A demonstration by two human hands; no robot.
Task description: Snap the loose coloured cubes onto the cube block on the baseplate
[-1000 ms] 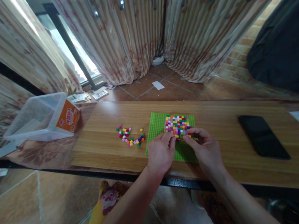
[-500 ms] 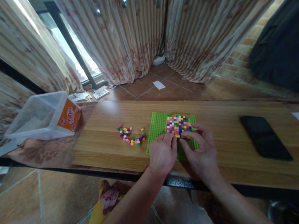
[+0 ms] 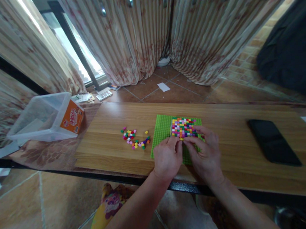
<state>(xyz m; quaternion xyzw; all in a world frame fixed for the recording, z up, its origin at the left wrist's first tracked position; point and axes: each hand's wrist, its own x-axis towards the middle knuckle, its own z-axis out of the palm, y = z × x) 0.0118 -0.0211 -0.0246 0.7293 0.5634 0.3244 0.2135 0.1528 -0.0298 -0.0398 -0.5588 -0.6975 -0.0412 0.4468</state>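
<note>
Left hand and right hand pinch the brick mosaic's near edge; too hard a press risks popping neighbouring bricks off the green baseplate.

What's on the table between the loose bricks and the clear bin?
Only bare wood: in the head view, nothing lies on the table between the loose bricks and the clear bin.

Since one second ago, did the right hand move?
Yes. The right hand has shifted left along the green baseplate, closing up to the left hand.
</note>
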